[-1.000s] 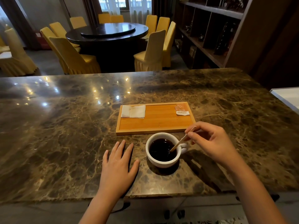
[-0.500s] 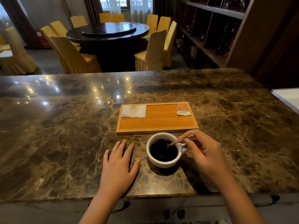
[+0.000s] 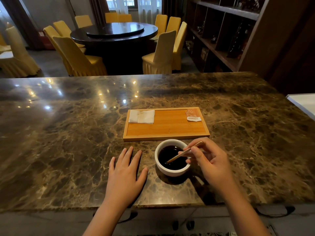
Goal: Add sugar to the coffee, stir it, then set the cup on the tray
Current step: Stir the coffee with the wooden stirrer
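White cup of dark coffee sits on the marble counter, just in front of the near edge of the wooden tray, not on it; right hand beside the cup's right side, thumb and fingers pinching a thin wooden stir stick near its upper part; stick slants down to the left, lower tip dipped in the coffee. Left hand flat on the counter just left of the cup, palm down, fingers loosely spread, holding nothing (not touching the cup). On the tray: folded white napkin at far left corner; orange sugar packet at far right corner, top looks torn.
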Demonstrator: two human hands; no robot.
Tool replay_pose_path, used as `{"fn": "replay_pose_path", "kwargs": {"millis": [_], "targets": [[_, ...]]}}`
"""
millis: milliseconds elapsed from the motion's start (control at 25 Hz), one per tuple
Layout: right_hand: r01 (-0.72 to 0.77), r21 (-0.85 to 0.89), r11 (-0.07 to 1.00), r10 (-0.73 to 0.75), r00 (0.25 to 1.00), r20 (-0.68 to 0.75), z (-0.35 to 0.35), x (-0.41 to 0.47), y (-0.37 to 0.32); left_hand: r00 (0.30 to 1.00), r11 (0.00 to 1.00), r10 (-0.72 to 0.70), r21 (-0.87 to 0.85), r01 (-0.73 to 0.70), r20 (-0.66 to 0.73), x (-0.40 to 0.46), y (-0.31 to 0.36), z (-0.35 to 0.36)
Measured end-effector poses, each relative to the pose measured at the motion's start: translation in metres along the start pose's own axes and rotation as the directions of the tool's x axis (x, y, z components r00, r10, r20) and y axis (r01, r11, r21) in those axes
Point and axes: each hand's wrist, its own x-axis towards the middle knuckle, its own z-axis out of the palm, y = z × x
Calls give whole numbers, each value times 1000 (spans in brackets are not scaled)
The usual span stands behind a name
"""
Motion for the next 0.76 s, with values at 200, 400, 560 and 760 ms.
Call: {"fn": "replay_pose_path", "kwargs": {"millis": [200,400,560,760], "targets": [[63,-209,976,-73,996,-41,-1,3,2,1000,1000,4,-9,-4,-8,0,-1,1],[143,-415,898,-146,989,25,-14,-1,-7,1000,1000,4,-15,-4,-13,1,-2,3],[101,-330,938,-101,995,18,-15,-5,-10,1000,1000,6,-11,-6,-11,1,-2,3],[9,-24,1000,-9,999,36,-3,-4,-2,1000,1000,7,-16,-7,-12,1,-2,2]]}}
